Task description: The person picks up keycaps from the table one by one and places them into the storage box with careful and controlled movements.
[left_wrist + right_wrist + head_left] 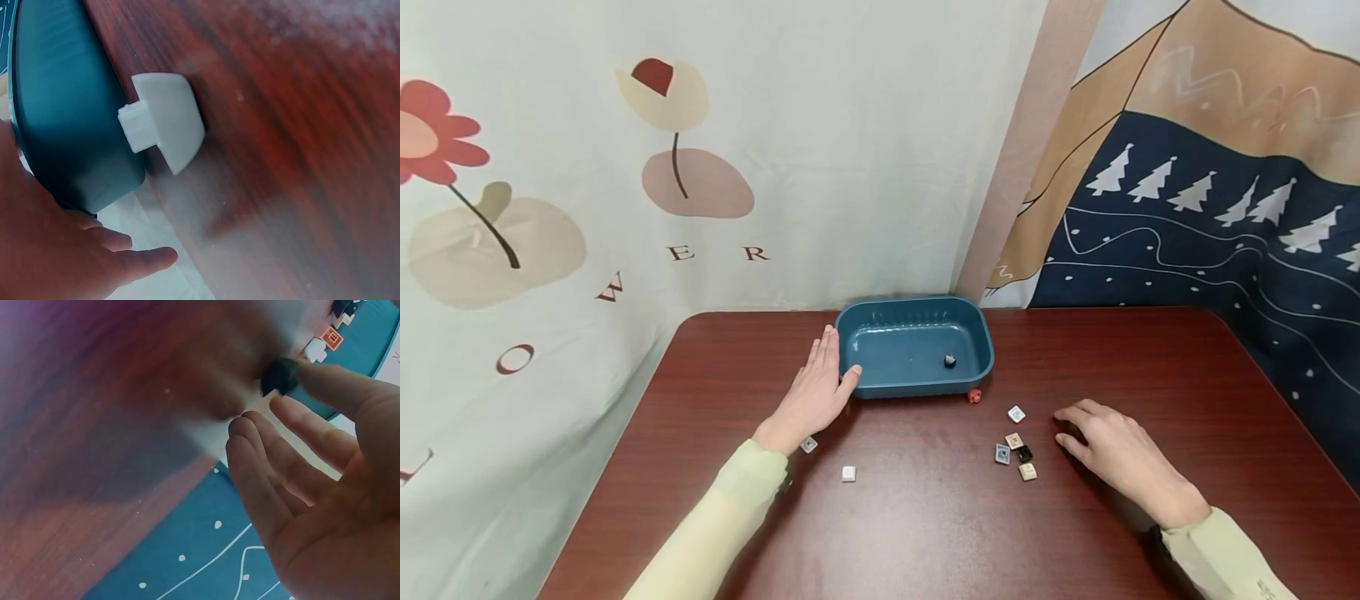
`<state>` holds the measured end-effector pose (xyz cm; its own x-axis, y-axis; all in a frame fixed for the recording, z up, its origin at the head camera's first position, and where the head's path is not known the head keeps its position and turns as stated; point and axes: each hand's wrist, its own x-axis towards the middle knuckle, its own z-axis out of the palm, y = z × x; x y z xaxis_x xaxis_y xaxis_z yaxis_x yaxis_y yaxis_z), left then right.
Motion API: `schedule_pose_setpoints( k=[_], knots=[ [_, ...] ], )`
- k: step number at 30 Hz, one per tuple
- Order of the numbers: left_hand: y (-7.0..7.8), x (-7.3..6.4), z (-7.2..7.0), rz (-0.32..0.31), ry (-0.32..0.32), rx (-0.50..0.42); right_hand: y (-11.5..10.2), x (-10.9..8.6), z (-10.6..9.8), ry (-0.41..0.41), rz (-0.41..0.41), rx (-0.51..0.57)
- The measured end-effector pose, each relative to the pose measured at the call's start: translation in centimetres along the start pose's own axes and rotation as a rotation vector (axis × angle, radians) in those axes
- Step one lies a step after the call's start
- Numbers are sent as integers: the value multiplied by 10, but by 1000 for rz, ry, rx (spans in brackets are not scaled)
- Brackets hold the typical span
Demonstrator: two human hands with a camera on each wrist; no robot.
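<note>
Left hand (810, 396) outstretched against one tub (891, 358) (one keycap (950, 361) inside), right hand (1123, 454) pinches one dark cap (278, 377)—eight keycaps (1014, 441) lie loose.

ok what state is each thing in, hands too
basin: upright, one piece inside
left hand: straight-fingered, touching basin
right hand: fingers bent
dark keycap: blurred, apparently pinched in right hand
orange keycap: outside basin
other keycaps: loose on table

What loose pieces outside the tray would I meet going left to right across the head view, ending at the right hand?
Grey keycap → white keycap → orange piece → blue-grey keycap → nearer cream keycap → right hand. Others overlap, so they're omitted.
</note>
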<state>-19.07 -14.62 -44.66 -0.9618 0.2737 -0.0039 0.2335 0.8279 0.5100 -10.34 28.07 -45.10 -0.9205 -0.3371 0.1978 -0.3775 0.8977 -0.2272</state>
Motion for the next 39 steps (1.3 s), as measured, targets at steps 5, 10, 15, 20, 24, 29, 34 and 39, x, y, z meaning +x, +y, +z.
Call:
schedule_pose_setpoints(
  k=[5, 10, 15, 20, 24, 29, 34, 39],
  knots=[
    [1, -1, 0, -10, -7, 4, -3, -6, -3, -58, 36, 7],
    [1, -1, -1, -19, -14, 13, -2, -13, -4, -21, -29, -8],
    [1, 0, -1, -20, -13, 19, 1, -16, -3, 41, -75, -17],
    [1, 0, 0, -23, -7, 25, 3, -15, -7, 113, -84, -17],
    [2, -1, -1, -27, -5, 21, 2, -12, -13, 202, -90, -15],
    [1, -1, 0, -31, 0, 14, -2, -7, -17, 283, -72, 11],
    [1, -1, 0, -26, 1, 17, -9, -3, -18, 326, -48, 45],
    [2, -2, -1, -20, 1, 8, -15, 3, -21, 369, -41, 65]
  ],
)
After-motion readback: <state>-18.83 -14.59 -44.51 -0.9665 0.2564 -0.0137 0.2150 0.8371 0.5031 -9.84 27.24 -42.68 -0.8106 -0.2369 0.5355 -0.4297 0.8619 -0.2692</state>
